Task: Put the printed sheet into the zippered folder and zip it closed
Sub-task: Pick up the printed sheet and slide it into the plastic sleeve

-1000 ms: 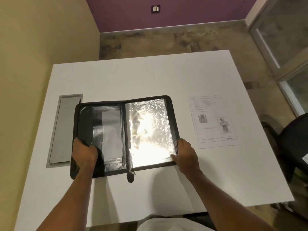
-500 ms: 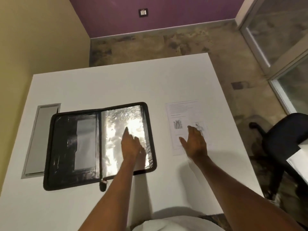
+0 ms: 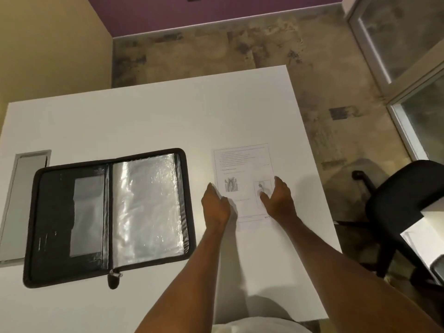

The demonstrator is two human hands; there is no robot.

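The black zippered folder lies open and flat on the left of the white table, clear plastic sleeves on its right half, zipper pull at the bottom of the spine. The printed sheet, with text and two small drawings, lies flat to the folder's right. My left hand rests at the sheet's lower left edge, fingers extended. My right hand lies over the sheet's lower right part, fingers apart. Neither hand has lifted the sheet, and nothing is held.
A grey cable hatch is set into the table at the far left, partly under the folder. A black office chair stands off the table's right edge. Glass door panels are at the far right.
My left hand left the folder and crossed right to the sheet's left edge. My right hand settled further onto the sheet. The view shifted right.
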